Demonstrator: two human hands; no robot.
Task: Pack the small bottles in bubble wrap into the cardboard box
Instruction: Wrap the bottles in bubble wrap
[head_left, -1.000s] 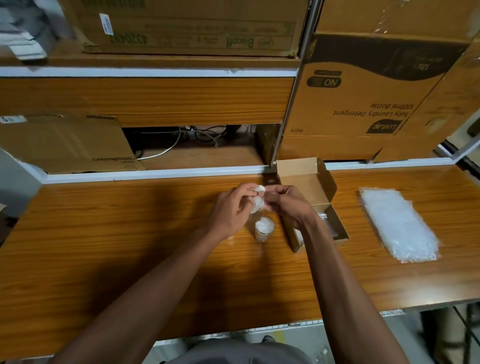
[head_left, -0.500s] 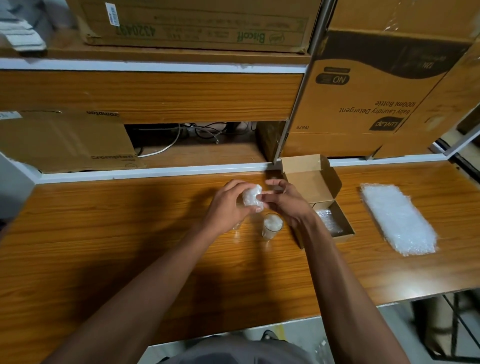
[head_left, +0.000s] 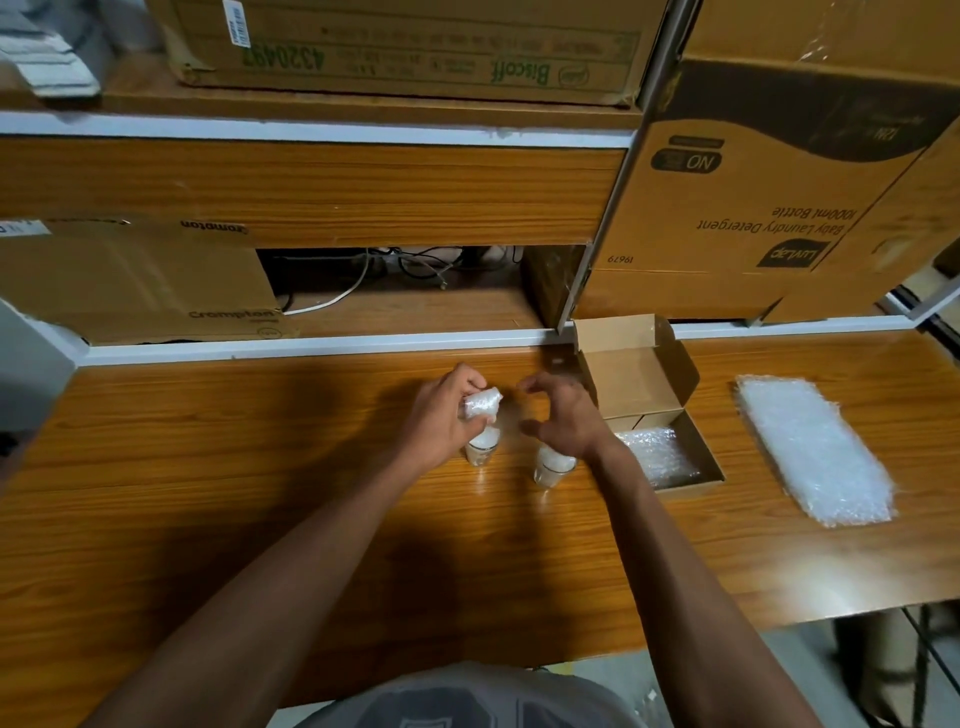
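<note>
Two small bottles stand upright on the wooden bench (head_left: 260, 519), side by side and a little apart: the left bottle (head_left: 480, 451) sits just under the left hand, and the right bottle (head_left: 551, 467) is partly hidden beneath the right hand. The left hand (head_left: 441, 421) grips a wrapped bundle (head_left: 482, 404) of bubble wrap, its fingers curled round it, held above the bench over the left bottle. Whether a bottle is inside that bundle cannot be told for certain, though the shape suggests one. The right hand (head_left: 563, 415) holds nothing; its fingers are loosely curved with thumb and forefinger apart, hovering just beside the bundle and directly over the right bottle.

The cardboard box (head_left: 711, 475) lies open to the right of both hands, its lid (head_left: 631, 376) standing up at the far side and a layer of bubble wrap lining (head_left: 657, 457) its floor. The right hand is the nearer one to it. A flat stack of bubble wrap sheets (head_left: 810, 447) lies farther right on the bench, well apart from the bottles.

The next move likely turns on carrying the bundle rightward, past the right hand and the right bottle, then lowering it into the box. The standing right bottle sits on that path and could be knocked over.
</note>
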